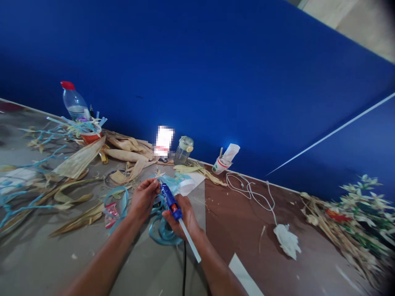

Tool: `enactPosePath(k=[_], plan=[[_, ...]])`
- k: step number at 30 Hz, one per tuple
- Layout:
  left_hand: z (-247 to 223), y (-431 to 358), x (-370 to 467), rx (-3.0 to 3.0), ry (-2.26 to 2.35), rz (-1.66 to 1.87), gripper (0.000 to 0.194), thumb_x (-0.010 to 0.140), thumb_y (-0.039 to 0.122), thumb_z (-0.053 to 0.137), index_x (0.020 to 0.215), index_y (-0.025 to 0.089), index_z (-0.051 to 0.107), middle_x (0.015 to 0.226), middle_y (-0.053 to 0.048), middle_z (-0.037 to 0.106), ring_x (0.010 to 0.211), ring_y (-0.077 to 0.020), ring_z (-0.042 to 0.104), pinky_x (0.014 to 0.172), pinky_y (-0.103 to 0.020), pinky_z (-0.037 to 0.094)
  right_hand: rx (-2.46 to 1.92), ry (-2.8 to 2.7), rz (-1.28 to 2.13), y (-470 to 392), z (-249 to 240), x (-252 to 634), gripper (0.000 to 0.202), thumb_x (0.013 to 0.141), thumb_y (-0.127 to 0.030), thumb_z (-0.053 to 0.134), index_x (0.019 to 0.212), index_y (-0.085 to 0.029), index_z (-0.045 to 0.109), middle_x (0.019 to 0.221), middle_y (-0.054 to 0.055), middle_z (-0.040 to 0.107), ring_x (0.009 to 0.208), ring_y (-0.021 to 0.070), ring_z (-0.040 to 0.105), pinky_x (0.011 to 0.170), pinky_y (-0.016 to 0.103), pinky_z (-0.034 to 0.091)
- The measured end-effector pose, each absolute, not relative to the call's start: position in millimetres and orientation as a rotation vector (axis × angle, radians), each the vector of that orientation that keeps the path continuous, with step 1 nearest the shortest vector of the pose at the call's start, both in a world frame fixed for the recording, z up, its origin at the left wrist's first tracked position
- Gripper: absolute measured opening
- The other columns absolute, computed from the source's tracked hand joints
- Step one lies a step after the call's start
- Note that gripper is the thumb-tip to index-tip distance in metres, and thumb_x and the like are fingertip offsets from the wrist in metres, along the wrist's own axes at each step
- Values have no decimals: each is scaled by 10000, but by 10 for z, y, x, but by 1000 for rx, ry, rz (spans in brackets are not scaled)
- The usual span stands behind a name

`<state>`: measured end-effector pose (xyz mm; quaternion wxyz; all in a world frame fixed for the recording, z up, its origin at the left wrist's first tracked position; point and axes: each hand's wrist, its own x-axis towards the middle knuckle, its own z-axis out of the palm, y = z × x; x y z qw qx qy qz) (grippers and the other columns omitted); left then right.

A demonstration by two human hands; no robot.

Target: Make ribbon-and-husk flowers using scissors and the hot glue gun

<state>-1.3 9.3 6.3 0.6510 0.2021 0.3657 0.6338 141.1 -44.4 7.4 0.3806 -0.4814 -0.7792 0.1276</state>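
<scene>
My right hand (184,216) is wrapped round a blue glue gun (168,197), its nozzle pointing up and away from me. A long white glue stick (189,240) sticks out of its back end, and a black cord (184,269) hangs below. Close to the nozzle, my left hand (144,198) pinches a small pale piece (159,174), perhaps a husk flower; its exact kind is too small to make out. Loops of light blue ribbon (165,234) lie beneath my hands. A red and pink wrapper (111,214) rests left of my left forearm.
Dried corn husks (126,154) spread over the left and back. Behind stand a bottle with a red cap (74,100), a lidded glass jar (184,150), a lit, blurred screen (163,142) and a paper cup (220,164). A white cable (253,193) and artificial flowers (364,205) lie right.
</scene>
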Motion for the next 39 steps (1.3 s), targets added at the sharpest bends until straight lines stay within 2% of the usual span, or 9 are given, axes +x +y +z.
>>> enactPosePath(k=[39], plan=[[66, 98, -14, 442, 813, 1430, 233, 546, 227, 827, 685, 123, 672, 584, 21, 592, 487, -50, 493, 499, -153, 427, -1267, -1984, 357, -425, 72, 1402, 208, 833, -402, 508, 778, -204, 477, 715, 27, 553, 666, 183, 522, 628, 294, 409]])
